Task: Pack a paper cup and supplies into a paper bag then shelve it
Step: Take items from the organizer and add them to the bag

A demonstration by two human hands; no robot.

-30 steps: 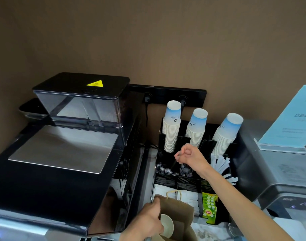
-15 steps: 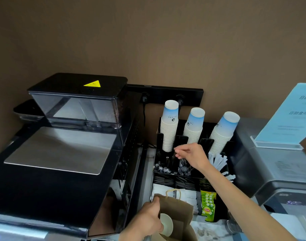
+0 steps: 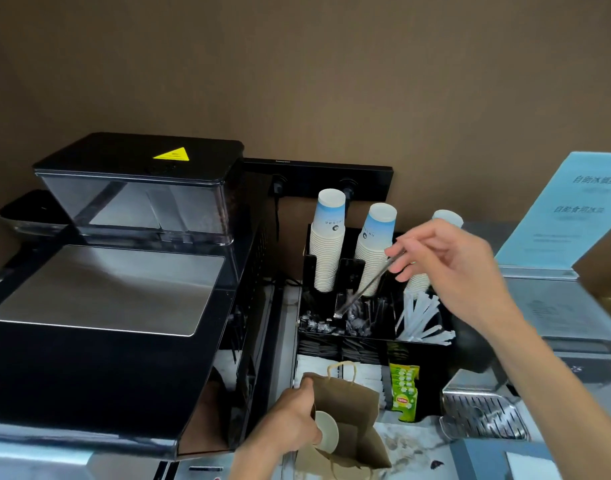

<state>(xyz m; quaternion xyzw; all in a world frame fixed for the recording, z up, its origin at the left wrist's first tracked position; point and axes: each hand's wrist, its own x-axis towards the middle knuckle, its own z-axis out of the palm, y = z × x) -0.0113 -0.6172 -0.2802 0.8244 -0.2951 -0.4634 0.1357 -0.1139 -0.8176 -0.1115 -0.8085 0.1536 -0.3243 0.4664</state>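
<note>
A brown paper bag [image 3: 349, 410] with twisted handles stands open at the bottom centre. My left hand [image 3: 290, 420] grips its left edge and holds it open. A paper cup [image 3: 326, 434] lies inside the bag, its rim facing up. My right hand [image 3: 446, 261] is raised above the black organizer [image 3: 432, 351] and pinches a thin wrapped stirrer [image 3: 363, 289], which slants down toward the organizer's middle compartment. Behind it stand stacks of upturned blue-and-white paper cups [image 3: 328, 244].
A big black coffee machine [image 3: 106, 289] fills the left side. White wrapped straws [image 3: 418, 317] and green tea packets [image 3: 404, 393] sit in the organizer. A steel machine with a drip tray [image 3: 481, 415] and a blue sign [image 3: 567, 209] stand on the right.
My right hand has risen up and to the right from the organizer's compartment, drawing a thin stirrer out with it. My left hand keeps holding the bag.
</note>
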